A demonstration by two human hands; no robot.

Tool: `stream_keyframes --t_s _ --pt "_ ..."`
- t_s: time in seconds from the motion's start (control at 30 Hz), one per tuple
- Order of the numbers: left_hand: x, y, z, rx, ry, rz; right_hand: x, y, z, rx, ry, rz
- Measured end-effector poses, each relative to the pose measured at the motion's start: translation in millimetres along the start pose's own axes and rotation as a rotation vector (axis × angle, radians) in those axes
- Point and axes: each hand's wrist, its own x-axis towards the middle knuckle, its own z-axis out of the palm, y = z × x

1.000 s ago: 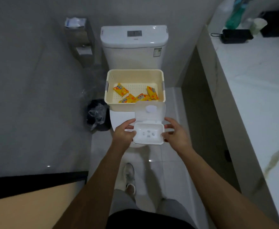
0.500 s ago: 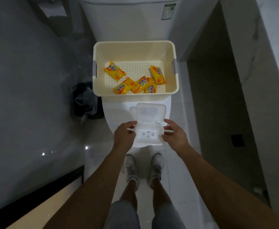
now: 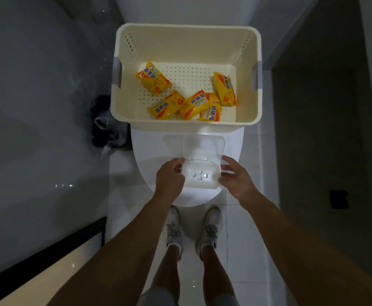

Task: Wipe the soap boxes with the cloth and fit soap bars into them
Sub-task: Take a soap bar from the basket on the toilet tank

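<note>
Low in the middle of the frame, a white soap box (image 3: 201, 176) sits open on the closed toilet lid (image 3: 149, 151), its clear hinged cover (image 3: 203, 146) folded back toward the basket. The left hand (image 3: 169, 180) grips the box's left end with curled fingers, and the right hand (image 3: 235, 181) pinches its right end, so both are clamped on the box and neither is free. The tray inside is bare apart from a few small raised studs.

Just above, a cream perforated basket (image 3: 123, 62) rests on the toilet, holding 5 yellow wrapped soap bars (image 3: 154, 77), 1 lying apart at the left and 4 bunched toward the right. No cloth shows anywhere in view.

The risks, as I judge them: the lid is smooth and curves away at its front edge, so a light plastic box released near that edge could slide off to the tiled floor (image 3: 246, 239). The thin cover hinge may strain if pushed further back. The bars are wrapped, so a bar pressed in with its packet on may not seat or let the cover close.

A narrow, dim bathroom surrounds this: grey glossy wall at the left, a dark bagged bin (image 3: 108, 129) beside the toilet, pale floor tiles, and the person's 2 shoes (image 3: 174, 228) at the toilet's foot
</note>
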Motion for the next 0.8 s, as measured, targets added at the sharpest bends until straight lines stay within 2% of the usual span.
stream_keyframes --t_s 0.43,0.5,0.6,0.7,0.8 --pt "14.5 -2.6 -5.9 0.081 -0.078 0.071 14.3 -13.1 1.1 -0.056 -0.066 0.010" --pt "10.5 1.2 -18.7 0.098 -0.004 0.071 12.4 -14.6 -6.6 0.011 0.024 0.045" --pt "-2.3 16.5 -57.7 0.154 0.188 0.168 3.7 -22.0 -31.8 0.009 0.310 0.026" --pt "-13.0 50.6 -107.2 0.260 0.407 0.411 -8.6 -52.4 -63.3 -0.153 0.596 -0.100" --pt "-3.3 97.5 -143.6 0.244 0.513 0.614 -16.3 -106.9 -76.1 -0.174 0.715 -0.324"
